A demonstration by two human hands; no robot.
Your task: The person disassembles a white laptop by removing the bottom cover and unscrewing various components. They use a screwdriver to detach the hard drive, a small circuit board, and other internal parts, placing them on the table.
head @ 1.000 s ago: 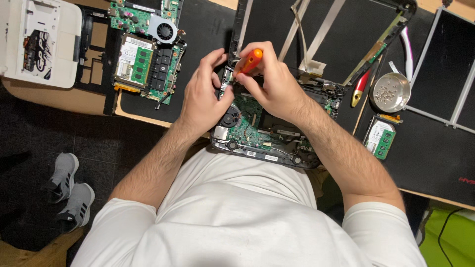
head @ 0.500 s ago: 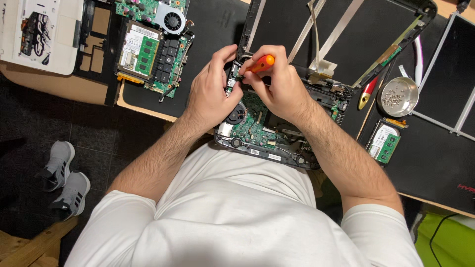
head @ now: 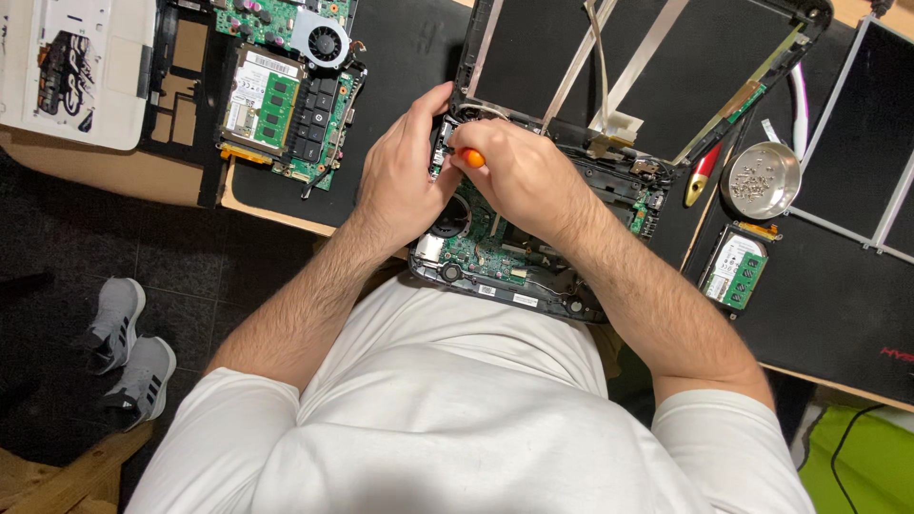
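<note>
A wooden tabletop [head: 143,176] spans the far part of the scene, covered over most of its width by a black mat [head: 409,57]. At its near edge, in the middle, lies an opened laptop base [head: 533,257], its green circuit board and round fan exposed; its hinged black lid panel [head: 628,57] stretches away to the far side with flat ribbon strips across it. To the far left sits a second bare motherboard [head: 286,95] with a small fan, and left of that a white plastic cover [head: 67,67]. On the right lie dark flat panels [head: 857,124], a round metal dish [head: 760,181] of screws, a green memory module [head: 735,268] just near of the dish, and a red and yellow tool [head: 698,176] left of the dish.

Both hands meet over the far left corner of the laptop base. The left hand [head: 400,190] rests there with its fingers curled down onto the hinge area, steadying it; what they pinch cannot be told. The right hand [head: 519,176] has its fingers wrapped tight round an orange-handled screwdriver [head: 472,158], only the handle end showing between the two hands, its tip hidden.

On the floor at the near left stand two grey shoes [head: 124,347].
</note>
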